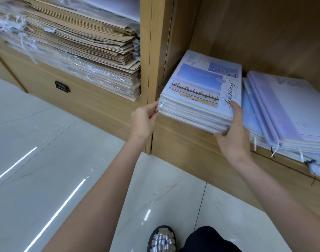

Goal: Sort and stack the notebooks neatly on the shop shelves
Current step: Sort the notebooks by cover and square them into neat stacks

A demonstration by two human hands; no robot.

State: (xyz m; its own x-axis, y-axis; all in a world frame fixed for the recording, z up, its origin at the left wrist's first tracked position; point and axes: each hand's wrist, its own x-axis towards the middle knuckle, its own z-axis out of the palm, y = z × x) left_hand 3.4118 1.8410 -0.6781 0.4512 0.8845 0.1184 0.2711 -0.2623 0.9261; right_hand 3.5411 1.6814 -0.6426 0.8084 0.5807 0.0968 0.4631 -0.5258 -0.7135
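Nearest, at the bottom of the view, a silver strapped sandal (pixel 162 239) stands on the glossy pale floor (pixel 46 170) beside a knee in black cloth (pixel 208 239). Further up, both bare forearms reach toward a wooden shelf unit. The left hand (pixel 143 119) pinches the near left corner of a notebook stack (pixel 201 91) with curled fingertips, just where small ribbon markers stick out. The right hand (pixel 233 131) grips the stack's near right corner, its thumb lying on the top cover and its fingers curled under the lower books. That stack sits at the left end of the shelf (pixel 182 140), its near edge overhanging the front lip, its top cover showing a blue sky scene. Just to its right a second heap of pale lilac notebooks (pixel 282 110) lies fanned and uneven. Farther left, beyond the upright divider (pixel 146 42), a tall pile of brown paper bags (pixel 79 44) fills the neighbouring compartment above a drawer with a dark recessed handle (pixel 61 86).
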